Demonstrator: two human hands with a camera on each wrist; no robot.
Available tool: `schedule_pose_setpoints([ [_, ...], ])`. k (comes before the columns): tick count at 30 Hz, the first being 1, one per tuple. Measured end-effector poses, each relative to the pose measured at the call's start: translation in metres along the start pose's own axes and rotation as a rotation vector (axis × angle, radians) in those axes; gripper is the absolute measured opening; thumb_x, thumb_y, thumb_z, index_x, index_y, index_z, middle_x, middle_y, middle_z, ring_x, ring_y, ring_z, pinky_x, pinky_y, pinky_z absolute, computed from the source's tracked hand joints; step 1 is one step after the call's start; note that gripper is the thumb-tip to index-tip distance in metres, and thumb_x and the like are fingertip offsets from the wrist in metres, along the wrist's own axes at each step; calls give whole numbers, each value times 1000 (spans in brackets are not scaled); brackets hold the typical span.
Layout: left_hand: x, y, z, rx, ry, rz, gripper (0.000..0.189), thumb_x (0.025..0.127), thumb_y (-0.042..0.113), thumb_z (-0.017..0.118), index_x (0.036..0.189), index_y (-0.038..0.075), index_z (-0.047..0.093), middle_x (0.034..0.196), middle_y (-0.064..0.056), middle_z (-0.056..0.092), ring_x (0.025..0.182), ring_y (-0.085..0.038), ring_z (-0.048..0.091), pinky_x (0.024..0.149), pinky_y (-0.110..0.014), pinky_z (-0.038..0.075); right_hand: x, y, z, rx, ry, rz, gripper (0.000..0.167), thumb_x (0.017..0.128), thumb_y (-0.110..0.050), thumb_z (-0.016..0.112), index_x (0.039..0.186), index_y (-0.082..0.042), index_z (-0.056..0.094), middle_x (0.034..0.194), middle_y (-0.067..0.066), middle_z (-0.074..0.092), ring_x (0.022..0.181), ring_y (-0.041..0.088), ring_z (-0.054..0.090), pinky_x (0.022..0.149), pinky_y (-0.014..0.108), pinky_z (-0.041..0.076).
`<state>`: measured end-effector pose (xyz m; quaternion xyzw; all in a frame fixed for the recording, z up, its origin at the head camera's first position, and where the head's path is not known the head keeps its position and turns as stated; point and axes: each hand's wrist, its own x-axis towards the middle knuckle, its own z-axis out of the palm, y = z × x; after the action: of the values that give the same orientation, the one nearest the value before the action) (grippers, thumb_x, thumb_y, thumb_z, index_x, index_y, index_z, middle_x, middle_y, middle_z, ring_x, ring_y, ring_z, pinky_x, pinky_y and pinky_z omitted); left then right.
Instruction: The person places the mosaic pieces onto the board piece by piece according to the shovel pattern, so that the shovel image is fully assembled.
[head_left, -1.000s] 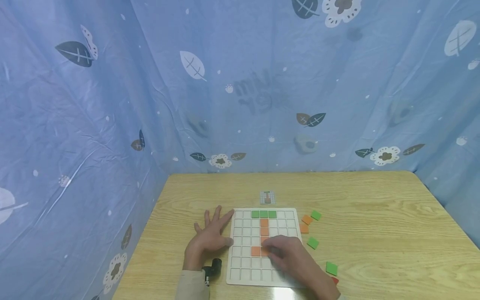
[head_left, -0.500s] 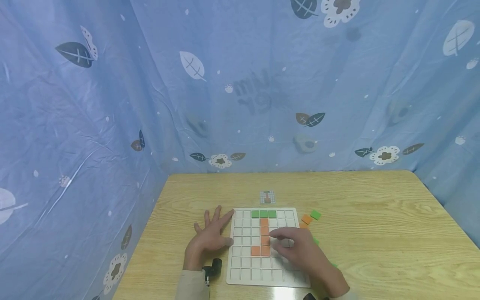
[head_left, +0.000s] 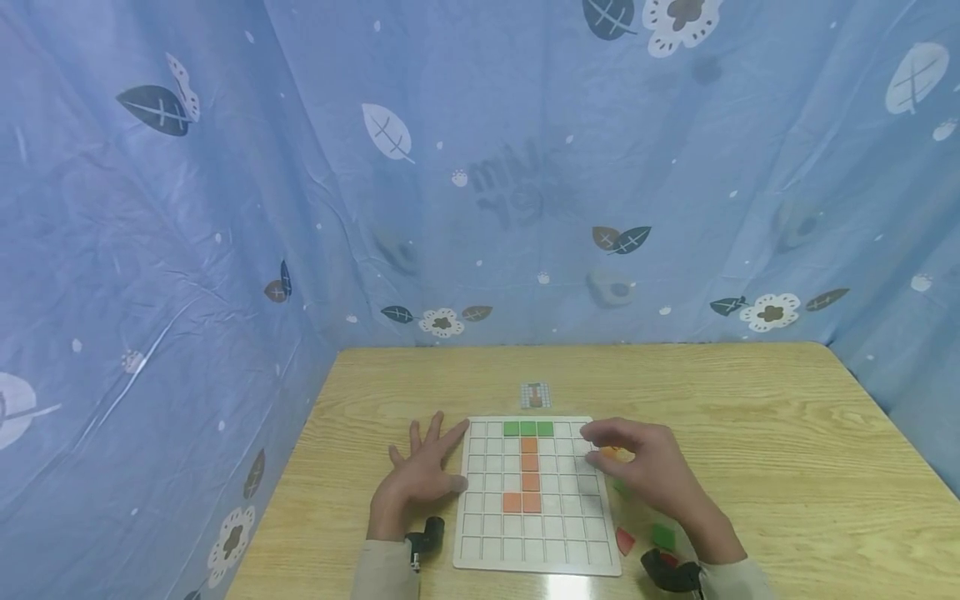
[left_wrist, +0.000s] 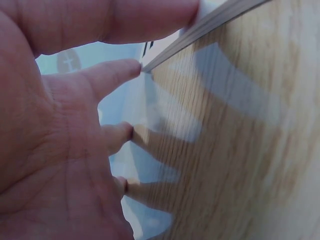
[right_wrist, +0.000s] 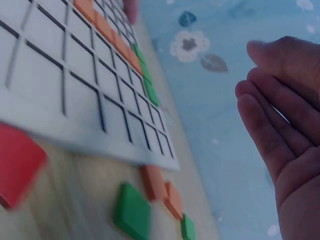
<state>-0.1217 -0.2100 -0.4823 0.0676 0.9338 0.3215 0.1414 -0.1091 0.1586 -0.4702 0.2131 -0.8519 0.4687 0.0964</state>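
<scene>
Tabletop (head_left: 750, 433): far edge runs along the foot of a blue curtain (head_left: 525, 167); left edge slants beside more curtain. Broad stretch of bare wood from the loose tiles across to the right edge; narrower strip left of the left hand (head_left: 420, 475). Between the white grid board (head_left: 553, 527) and the far edge, a band of wood with a small pattern card (head_left: 536, 395) on it.

Left hand: fingers straight and spread, thumb touching the board's left edge, index tip at its far left corner, other fingertips on the wood.

Right hand (head_left: 652, 467): fingers gently bent, thumb and index apart, palm bare; raised over the board's right edge, toward the far corner. Loose orange tiles (right_wrist: 153, 182) lie beneath it, just beside the board, green tiles (right_wrist: 132, 211) close by. A red tile (head_left: 625, 542) sits nearer the body, just off the board's right edge.

On the board, well left of the right hand: three green squares (head_left: 528, 428) along the far row, orange squares (head_left: 529, 462) in a column below, one more left of the column's near end.
</scene>
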Motion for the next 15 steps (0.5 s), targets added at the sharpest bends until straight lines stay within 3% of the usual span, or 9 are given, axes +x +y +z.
schedule_pose_setpoints([
  [6,1,-1,1,-5,-2,3,100,77,19,79,170,22,43,183,-25,11,164,-63,-11,113,-94,-15,2,12,-20,105,-23,55,28,91,-13,88,119,-15,83,121,6,83,108,13,80,97,22,63],
  [15,1,0,0,-4,-4,1,100,76,18,79,170,22,43,183,-26,11,164,-62,-11,112,-95,-15,-1,36,-39,123,-11,112,30,94,-11,86,123,-5,80,125,13,81,111,2,77,94,18,62],
])
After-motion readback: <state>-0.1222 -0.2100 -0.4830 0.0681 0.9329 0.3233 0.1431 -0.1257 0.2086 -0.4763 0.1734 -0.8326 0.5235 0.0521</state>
